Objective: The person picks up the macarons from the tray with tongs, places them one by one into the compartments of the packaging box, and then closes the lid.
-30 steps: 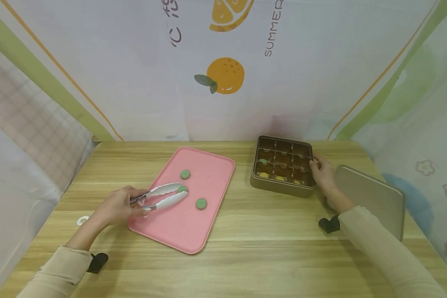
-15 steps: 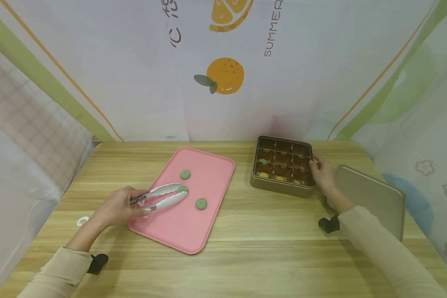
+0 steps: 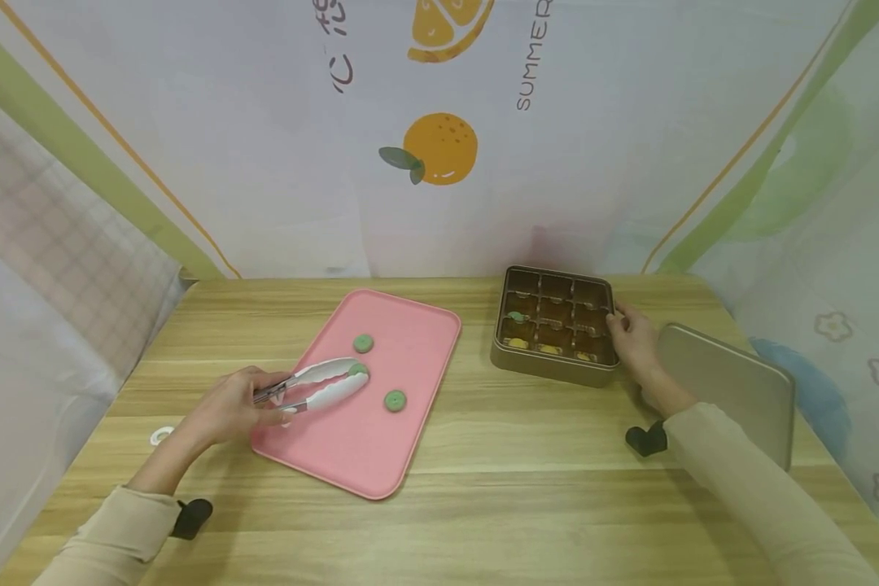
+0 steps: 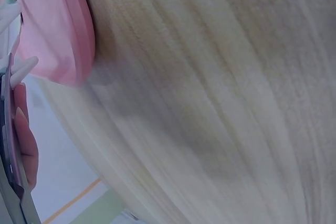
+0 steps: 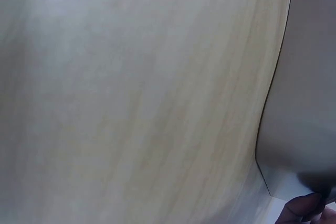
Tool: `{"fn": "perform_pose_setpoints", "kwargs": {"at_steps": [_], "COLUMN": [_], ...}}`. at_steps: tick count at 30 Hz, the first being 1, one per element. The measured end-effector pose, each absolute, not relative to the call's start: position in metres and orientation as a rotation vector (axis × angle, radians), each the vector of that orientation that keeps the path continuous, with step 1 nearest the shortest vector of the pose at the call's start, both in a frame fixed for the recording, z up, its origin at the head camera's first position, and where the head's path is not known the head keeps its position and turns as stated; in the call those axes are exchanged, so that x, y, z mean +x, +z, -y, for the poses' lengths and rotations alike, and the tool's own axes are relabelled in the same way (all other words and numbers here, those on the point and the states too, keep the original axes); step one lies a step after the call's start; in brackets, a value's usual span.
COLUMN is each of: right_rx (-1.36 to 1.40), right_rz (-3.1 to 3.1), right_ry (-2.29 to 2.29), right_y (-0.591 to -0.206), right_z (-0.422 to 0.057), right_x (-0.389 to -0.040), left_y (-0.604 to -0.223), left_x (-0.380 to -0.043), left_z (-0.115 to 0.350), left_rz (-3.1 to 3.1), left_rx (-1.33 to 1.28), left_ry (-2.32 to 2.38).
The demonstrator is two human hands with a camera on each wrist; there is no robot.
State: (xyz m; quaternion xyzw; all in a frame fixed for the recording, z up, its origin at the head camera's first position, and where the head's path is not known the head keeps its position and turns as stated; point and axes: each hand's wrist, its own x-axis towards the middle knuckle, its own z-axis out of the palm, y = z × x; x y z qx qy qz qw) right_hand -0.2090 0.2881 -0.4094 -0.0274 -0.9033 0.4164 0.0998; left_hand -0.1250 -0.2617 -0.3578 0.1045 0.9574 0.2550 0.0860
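Observation:
My left hand [image 3: 230, 407] holds a pair of kitchen tongs [image 3: 333, 395] with white scalloped tips over the pink tray [image 3: 337, 456]. A green disc [image 3: 358, 371] lies between those tips; whether both touch it I cannot tell. Two more green discs rest on the tray, a far one [image 3: 363, 343] and a near one [image 3: 395, 400]. My right hand [image 3: 633, 338] grips the right wall of a square tin [image 3: 557, 368], thumb at the rim. Brown dividers split the tin into compartments. One holds a green piece [image 3: 516, 317], and yellow pieces [image 3: 518, 344] sit in the front row.
The tin's flat lid [image 3: 732, 391] lies at the right, partly under my right forearm. A white ring [image 3: 161, 435] is on the wooden table [image 3: 498, 521] beside my left wrist. A printed curtain [image 3: 278, 163] closes off the back.

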Motion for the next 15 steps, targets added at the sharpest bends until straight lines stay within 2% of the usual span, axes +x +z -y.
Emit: {"fn": "perform_pose_setpoints", "kwargs": {"at_steps": [15], "right_rx": [-0.122], "right_rz": [2.67], "right_ry": [1.221], "right_y": [-0.41], "right_z": [-0.289], "right_x": [-0.211], "left_y": [-0.345], "left_x": [-0.137], "left_z": [0.248], "left_rz": [-2.855], "left_rx": [0.347], "left_ry": [0.81]}}
